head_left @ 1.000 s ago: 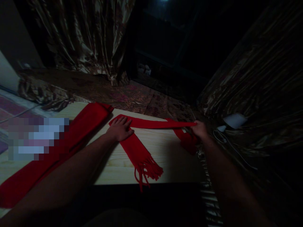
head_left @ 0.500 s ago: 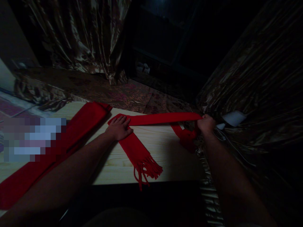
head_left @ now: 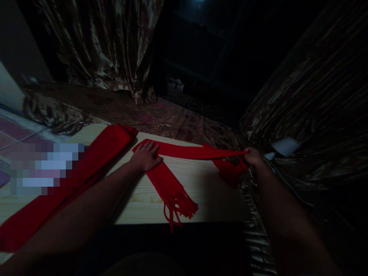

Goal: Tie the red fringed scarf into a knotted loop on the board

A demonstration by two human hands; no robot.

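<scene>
A red fringed scarf [head_left: 166, 180] lies folded at an angle on a pale wooden table [head_left: 138, 197]. Its fringed end points toward the table's near edge, with some strands hanging over it. My left hand [head_left: 146, 156] presses flat on the fold, fingers spread. From there a long strip runs right to my right hand [head_left: 253, 156], which is closed on it near the table's right end. The strip narrows toward that grip. More of the scarf is bunched below the right hand, partly in shadow.
Another long folded red cloth [head_left: 94, 161] lies along the table's left side, partly behind my left forearm. Patterned curtains [head_left: 115, 53] hang behind, above a cloth-covered ledge [head_left: 161, 115]. A white object [head_left: 286, 146] with a cable is at the right.
The stretched strip has dropped lower and now lies nearer the tabletop, twisting narrower at my right hand. My right hand is slightly lower. The left hand stays on the fold.
</scene>
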